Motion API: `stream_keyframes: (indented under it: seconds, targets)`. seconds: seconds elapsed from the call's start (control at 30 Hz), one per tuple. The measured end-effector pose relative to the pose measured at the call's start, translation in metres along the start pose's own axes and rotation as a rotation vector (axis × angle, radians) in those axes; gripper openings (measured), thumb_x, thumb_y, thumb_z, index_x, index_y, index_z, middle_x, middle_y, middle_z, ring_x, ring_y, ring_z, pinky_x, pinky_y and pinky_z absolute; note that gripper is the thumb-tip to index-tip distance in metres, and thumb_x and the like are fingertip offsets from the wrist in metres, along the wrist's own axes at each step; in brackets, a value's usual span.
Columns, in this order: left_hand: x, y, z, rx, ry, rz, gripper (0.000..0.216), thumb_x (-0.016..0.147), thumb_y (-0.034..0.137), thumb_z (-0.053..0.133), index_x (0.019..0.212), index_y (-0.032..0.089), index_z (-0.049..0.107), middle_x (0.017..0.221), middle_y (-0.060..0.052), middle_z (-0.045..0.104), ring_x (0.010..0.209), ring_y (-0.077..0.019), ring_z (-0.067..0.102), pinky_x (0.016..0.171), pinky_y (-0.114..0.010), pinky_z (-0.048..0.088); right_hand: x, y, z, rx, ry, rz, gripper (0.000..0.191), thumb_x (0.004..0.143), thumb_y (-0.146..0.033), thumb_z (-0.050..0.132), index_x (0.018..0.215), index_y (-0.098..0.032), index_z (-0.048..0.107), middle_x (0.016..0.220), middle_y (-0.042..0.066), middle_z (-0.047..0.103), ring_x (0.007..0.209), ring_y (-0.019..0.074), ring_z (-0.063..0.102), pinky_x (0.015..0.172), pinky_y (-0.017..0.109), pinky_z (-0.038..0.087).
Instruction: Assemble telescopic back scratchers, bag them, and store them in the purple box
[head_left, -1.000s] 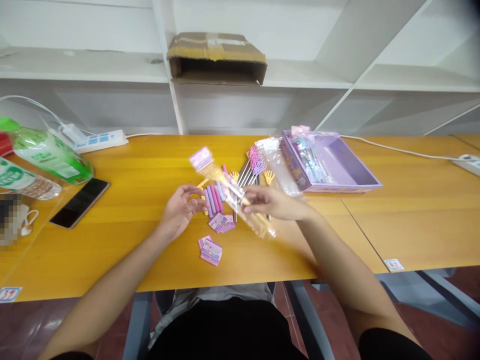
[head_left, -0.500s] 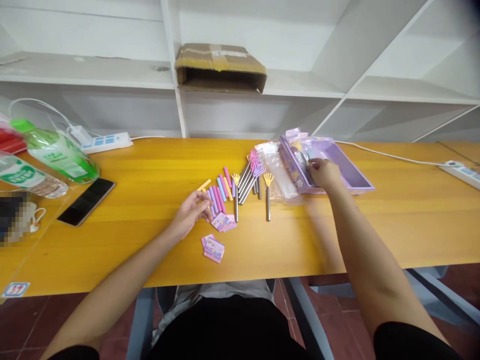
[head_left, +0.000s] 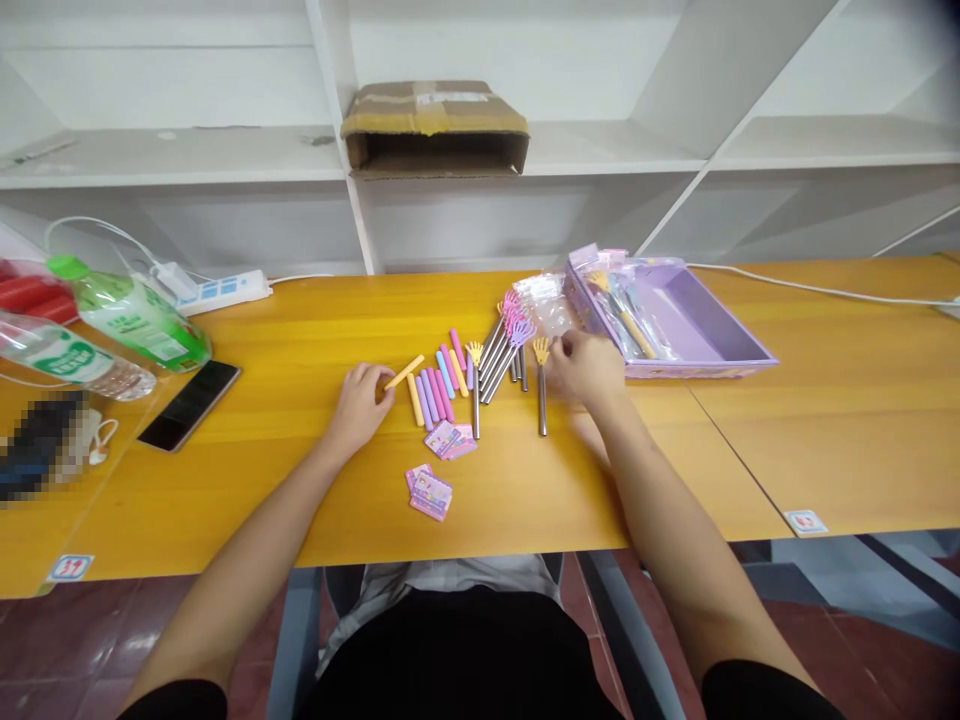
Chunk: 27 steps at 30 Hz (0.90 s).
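On the orange table [head_left: 262, 470] lie several pastel sticks [head_left: 439, 375], several metal rods with small hand-shaped tips [head_left: 501, 350] and small pink cards [head_left: 430, 492]. My left hand [head_left: 358, 398] rests on the table with fingers curled, touching the end of a yellow stick [head_left: 405, 372]. My right hand [head_left: 586, 366] hovers beside the lone yellow-tipped rod [head_left: 541, 385], near a pile of clear plastic bags [head_left: 550, 305]; its fingers are curled and I cannot make out anything in them. A purple tray [head_left: 705, 335] at the right holds a filled packet [head_left: 626, 315].
At the left lie a black phone [head_left: 189, 404], a green bottle [head_left: 131, 315], a clear bottle [head_left: 64, 355] and a white power strip [head_left: 221, 288]. A cardboard box [head_left: 435, 128] sits on the white shelf behind. A white cable [head_left: 817, 290] runs along the right.
My right hand carried the filled clear packet to the purple tray, left it there and came back to the rods. My left hand moved to the yellow stick.
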<state>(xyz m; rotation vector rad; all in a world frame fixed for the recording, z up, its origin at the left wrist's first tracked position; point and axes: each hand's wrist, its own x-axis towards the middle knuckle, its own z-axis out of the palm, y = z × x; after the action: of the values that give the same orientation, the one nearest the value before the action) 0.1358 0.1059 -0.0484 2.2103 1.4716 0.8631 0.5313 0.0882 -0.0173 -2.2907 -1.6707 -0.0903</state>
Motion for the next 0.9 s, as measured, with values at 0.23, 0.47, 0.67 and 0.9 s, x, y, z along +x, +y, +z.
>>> stream_keyframes:
  seconds: [0.23, 0.47, 0.67, 0.9]
  targets:
    - [-0.002, 0.003, 0.001, 0.160, -0.150, -0.163, 0.028, 0.093, 0.021, 0.063, 0.121, 0.017, 0.065, 0.099, -0.007, 0.070, 0.093, -0.0257, 0.068, 0.088, -0.039, 0.053, -0.007, 0.007, 0.010, -0.105, -0.225, 0.000, 0.052, 0.104, -0.058, 0.048, 0.098, -0.020, 0.082, 0.099, 0.018, 0.081, 0.095, 0.0315, 0.077, 0.079, 0.036, 0.050]
    - [-0.002, 0.006, -0.014, 0.148, -0.194, -0.299, 0.028, 0.097, 0.027, 0.050, 0.119, 0.017, 0.065, 0.096, -0.009, 0.072, 0.088, -0.0278, 0.068, 0.083, -0.039, 0.048, -0.012, 0.000, 0.015, -0.089, -0.272, -0.022, 0.042, 0.100, -0.055, 0.056, 0.093, -0.021, 0.081, 0.095, 0.016, 0.081, 0.091, 0.0296, 0.077, 0.076, 0.034, 0.051]
    - [0.000, -0.008, -0.010, -0.239, -0.031, -0.354, 0.019, 0.097, 0.029, 0.044, 0.101, 0.022, 0.062, 0.074, 0.000, 0.059, 0.071, -0.0210, 0.058, 0.070, -0.033, 0.043, -0.008, 0.009, 0.021, 0.045, -0.224, 0.002, 0.031, 0.089, -0.051, 0.066, 0.085, -0.023, 0.079, 0.089, 0.010, 0.082, 0.086, 0.0257, 0.075, 0.072, 0.031, 0.049]
    - [-0.002, 0.004, 0.006, -0.749, 0.090, -0.403, 0.021, 0.088, 0.038, 0.067, 0.100, 0.021, 0.063, 0.079, 0.001, 0.064, 0.068, -0.0145, 0.058, 0.065, -0.027, 0.045, -0.009, 0.013, 0.019, 0.302, -0.216, 0.056, 0.019, 0.077, -0.041, 0.073, 0.070, -0.023, 0.070, 0.070, 0.005, 0.072, 0.069, 0.0210, 0.063, 0.066, 0.031, 0.039]
